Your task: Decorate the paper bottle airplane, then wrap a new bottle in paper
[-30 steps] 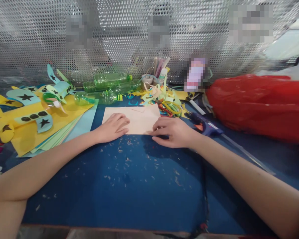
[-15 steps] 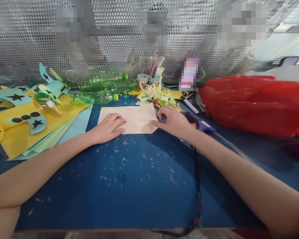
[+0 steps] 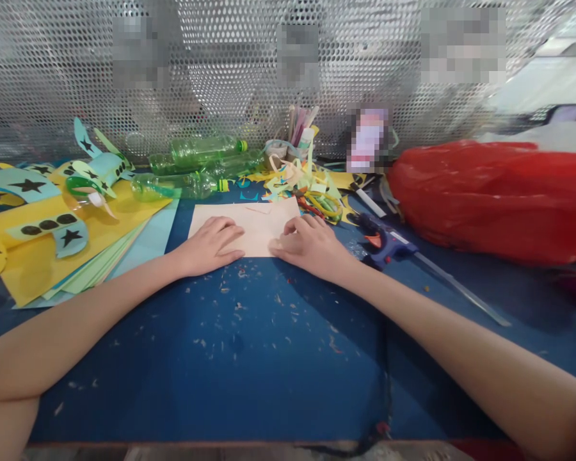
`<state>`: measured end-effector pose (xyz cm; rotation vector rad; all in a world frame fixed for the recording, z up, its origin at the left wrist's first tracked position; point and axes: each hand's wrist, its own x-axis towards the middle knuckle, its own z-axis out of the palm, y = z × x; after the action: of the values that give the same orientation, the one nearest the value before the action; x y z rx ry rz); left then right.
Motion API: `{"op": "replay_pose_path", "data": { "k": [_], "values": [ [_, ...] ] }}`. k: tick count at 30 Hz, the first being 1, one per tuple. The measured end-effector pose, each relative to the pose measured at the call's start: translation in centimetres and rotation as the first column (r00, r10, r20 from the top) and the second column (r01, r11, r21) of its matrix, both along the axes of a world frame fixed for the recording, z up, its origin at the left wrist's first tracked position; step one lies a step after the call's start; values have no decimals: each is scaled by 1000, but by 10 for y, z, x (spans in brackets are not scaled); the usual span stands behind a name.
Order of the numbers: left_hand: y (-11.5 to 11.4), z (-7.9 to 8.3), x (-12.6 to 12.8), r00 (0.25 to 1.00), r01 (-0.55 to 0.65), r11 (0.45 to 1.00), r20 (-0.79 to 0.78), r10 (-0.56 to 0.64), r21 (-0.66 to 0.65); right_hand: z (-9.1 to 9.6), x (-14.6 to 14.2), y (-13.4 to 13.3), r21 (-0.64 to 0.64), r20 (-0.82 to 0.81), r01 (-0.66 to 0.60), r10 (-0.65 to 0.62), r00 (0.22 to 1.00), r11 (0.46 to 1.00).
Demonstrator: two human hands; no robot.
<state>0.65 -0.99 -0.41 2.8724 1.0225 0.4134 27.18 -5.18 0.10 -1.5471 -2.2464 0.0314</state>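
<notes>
A pale cream sheet of paper [image 3: 259, 230], apparently folded, lies flat on the blue table in front of me, with a faint pencil line near its far edge. My left hand [image 3: 214, 246] rests flat on its left part, fingers spread and pressing it down. On the right part of the sheet, my right hand [image 3: 312, 248] has its thumb at the near edge. Its fingers are loosely bent and apart from the thumb, with the sheet under them. The sheet's right end is partly covered by this hand.
Star-marked paper airplane crafts [image 3: 60, 224] and coloured sheets [image 3: 139, 240] lie left. Green plastic bottles [image 3: 196, 153] and paper scraps [image 3: 312, 182] are behind. A blue glue gun [image 3: 388, 246] with a glue stick and a red plastic bag [image 3: 489, 202] occupy the right.
My right hand has slid left along the near edge of the paper, from its right corner toward the middle, uncovering the glue gun. My left hand stays in place.
</notes>
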Motion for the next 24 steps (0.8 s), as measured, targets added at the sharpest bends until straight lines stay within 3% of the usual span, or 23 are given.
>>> {"op": "replay_pose_path", "data": {
  "k": [9, 15, 24],
  "values": [
    [1, 3, 2, 999, -26, 998, 29, 28, -58, 20, 30, 12, -223, 128, -64, 94, 987, 973],
    [12, 21, -8, 999, 30, 971, -7, -32, -236, 22, 40, 16, -246, 133, -138, 174, 976, 959],
    [32, 48, -45, 976, 49, 920, -176, -126, -388, 15, 45, 22, -231, 49, -228, 246, 968, 946]
  ]
}}
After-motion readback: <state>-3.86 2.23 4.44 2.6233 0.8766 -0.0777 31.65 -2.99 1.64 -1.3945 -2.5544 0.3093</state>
